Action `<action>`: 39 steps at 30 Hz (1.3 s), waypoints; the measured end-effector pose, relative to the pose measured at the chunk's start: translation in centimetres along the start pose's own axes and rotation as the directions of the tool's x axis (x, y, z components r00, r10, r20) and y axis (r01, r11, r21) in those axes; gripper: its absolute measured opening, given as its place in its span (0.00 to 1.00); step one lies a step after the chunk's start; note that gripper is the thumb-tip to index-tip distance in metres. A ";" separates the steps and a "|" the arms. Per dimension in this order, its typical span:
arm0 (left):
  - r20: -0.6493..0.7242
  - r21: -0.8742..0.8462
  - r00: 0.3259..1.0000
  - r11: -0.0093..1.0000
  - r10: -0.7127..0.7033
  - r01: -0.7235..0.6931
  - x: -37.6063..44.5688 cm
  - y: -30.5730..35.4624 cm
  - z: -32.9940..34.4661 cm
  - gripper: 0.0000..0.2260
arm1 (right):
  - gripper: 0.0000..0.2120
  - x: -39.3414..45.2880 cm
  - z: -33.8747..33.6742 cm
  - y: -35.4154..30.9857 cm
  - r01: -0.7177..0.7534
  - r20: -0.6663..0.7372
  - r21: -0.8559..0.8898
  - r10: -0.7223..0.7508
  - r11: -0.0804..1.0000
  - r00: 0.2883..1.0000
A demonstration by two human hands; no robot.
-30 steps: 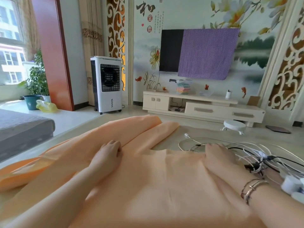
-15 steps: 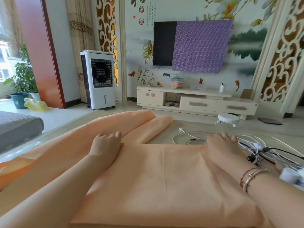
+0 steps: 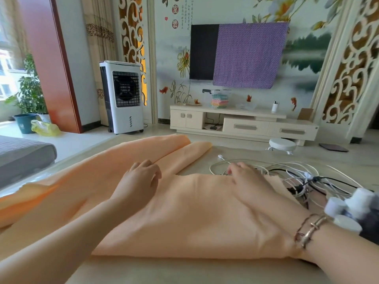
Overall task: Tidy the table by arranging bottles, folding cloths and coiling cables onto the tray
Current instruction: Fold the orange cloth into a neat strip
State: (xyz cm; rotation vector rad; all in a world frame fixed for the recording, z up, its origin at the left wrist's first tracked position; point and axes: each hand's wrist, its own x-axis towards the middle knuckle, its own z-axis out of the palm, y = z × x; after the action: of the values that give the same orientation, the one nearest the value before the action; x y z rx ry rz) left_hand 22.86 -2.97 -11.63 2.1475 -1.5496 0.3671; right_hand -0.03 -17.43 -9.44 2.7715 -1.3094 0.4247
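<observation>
A peach-coloured cloth [image 3: 184,218] is spread over the beige surface [image 3: 184,271], and every place below is given relative to it. Its near part is laid flat in a folded layer, while a long rolled fold is seen running off to the far left. The left hand [image 3: 141,179] is rested on the cloth near the far edge of the folded layer, its fingers loosely curled and nothing gripped. The right hand [image 3: 248,181] is laid on the far right corner of the cloth with relaxed fingers, nothing grasped; a bracelet [image 3: 309,230] is worn on that wrist. Just beyond and to the right of the cloth, a tangle of white and black cables [image 3: 297,177] is spread loosely. White-capped bottles [image 3: 352,210] are seen blurred at the cloth's right side.
</observation>
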 end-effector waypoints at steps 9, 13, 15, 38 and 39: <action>0.465 0.071 0.874 0.989 -0.146 0.127 -6.6 4.9 1.0 0.30 | 0.27 -9.8 1.3 -4.9 0.058 0.318 0.119 -0.093 0.991 0.943; 0.462 0.121 0.877 0.989 -0.131 0.084 -7.3 5.0 0.4 0.30 | 0.29 -12.6 1.4 -1.6 -0.056 0.346 0.050 0.035 0.997 0.938; 0.469 0.122 0.875 0.990 -0.123 0.074 -7.3 4.9 0.3 0.30 | 0.29 -13.4 1.2 0.4 -0.118 0.325 0.000 0.112 0.993 0.939; 0.385 -0.085 0.866 0.947 0.319 -0.311 -11.1 4.0 -5.2 0.16 | 0.24 -15.0 -2.9 -1.0 0.242 0.247 -0.133 -0.205 0.961 0.947; 0.396 -0.072 0.864 0.949 0.311 -0.308 -10.9 4.1 -5.2 0.17 | 0.24 -14.9 -2.7 -1.0 0.227 0.237 -0.135 -0.191 0.964 0.953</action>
State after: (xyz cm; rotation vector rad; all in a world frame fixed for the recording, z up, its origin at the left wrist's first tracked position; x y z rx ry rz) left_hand 15.68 7.62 -11.43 2.0555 -2.1353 0.0109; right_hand -8.91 -5.17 -10.72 2.8410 -1.0129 -0.0042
